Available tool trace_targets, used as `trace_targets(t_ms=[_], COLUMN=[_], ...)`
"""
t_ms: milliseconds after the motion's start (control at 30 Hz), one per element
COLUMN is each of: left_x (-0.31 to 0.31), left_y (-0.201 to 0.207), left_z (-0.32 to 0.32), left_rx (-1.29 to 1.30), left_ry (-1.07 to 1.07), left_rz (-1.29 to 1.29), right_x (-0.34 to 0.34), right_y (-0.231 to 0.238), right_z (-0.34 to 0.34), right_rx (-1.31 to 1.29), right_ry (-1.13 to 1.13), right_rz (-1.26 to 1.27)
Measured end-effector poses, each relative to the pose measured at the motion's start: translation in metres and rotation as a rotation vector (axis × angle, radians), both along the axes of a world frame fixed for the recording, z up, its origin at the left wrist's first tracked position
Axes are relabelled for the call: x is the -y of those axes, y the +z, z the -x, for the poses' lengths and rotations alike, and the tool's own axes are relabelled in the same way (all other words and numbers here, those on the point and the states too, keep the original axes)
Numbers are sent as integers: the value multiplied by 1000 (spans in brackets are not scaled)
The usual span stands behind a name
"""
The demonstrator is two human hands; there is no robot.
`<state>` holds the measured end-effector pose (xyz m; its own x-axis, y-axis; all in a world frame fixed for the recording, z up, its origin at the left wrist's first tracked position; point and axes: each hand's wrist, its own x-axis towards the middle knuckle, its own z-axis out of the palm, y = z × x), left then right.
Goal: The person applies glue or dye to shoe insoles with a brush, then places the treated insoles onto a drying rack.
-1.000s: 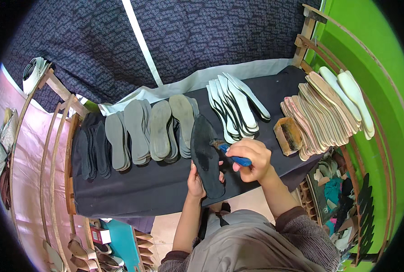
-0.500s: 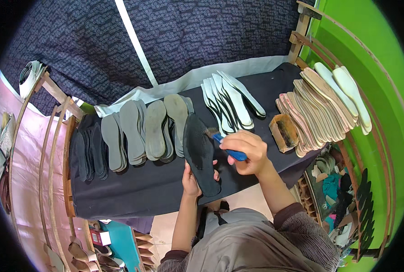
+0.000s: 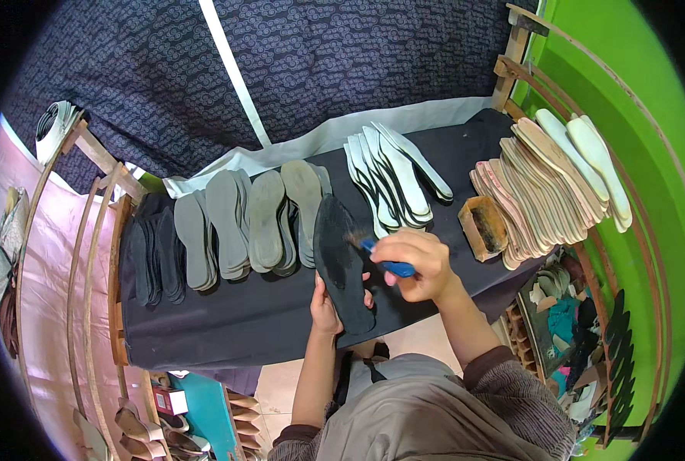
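Observation:
My left hand point(image 3: 327, 307) grips a black shoe insole point(image 3: 341, 265) by its lower part, thumb on one edge and fingertips showing at the other. A darker, wet-looking patch covers the upper part of its face. My right hand point(image 3: 415, 263) is closed round the blue handle of a paintbrush point(image 3: 398, 269). The bristles are at the insole's right edge; whether they touch it I cannot tell. To the right stands a small open box point(image 3: 483, 228), brown and yellow-stained inside.
Grey insoles point(image 3: 227, 223) lie in overlapping piles at the left of the dark-covered table point(image 3: 227, 330), beside black ones point(image 3: 158, 257). White-topped insoles point(image 3: 392, 177) lie at the back middle, a long row of beige insoles point(image 3: 546, 188) at the right. Wooden rails point(image 3: 89, 276) flank both sides.
The brush has shifted slightly and its handle has turned in my right hand. My left hand and the insole have stayed nearly still; the view has moved slightly.

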<state>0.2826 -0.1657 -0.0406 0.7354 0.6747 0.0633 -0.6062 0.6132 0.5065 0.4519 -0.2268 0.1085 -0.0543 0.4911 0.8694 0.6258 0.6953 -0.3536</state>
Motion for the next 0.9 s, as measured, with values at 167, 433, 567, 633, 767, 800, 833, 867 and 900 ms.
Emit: trace_targets(t_ms=[167, 433, 567, 633, 767, 800, 833, 867, 900], left_x=[0, 0, -1, -1, 0, 0, 0, 0, 0], left_y=[-3, -2, -5, -6, -2, -2, -2, -2, -3], left_z=[1, 2, 2, 1, 1, 2, 2, 2, 2], left_rx=[-6, -3, 7, 5, -1, -1, 9, 20, 20], left_ry=[-10, 8, -17, -26, 11, 14, 6, -2, -6], left_rz=[0, -1, 15, 18, 29, 30, 24, 19, 19], right_x=[4, 8, 1, -2, 7, 10, 14, 14, 11], right_y=[4, -5, -5, -8, -11, -8, -5, -7, -8], right_z=[-3, -10, -6, -6, -9, -9, -10, -9, -8], right_rx=[-79, -133, -125, -99, -97, -112, -126, -170, -170], right_ry=[16, 55, -64, -83, -4, 21, 39, 8, 5], right_rz=[49, 128, 14, -32, 27, 62, 95, 111, 112])
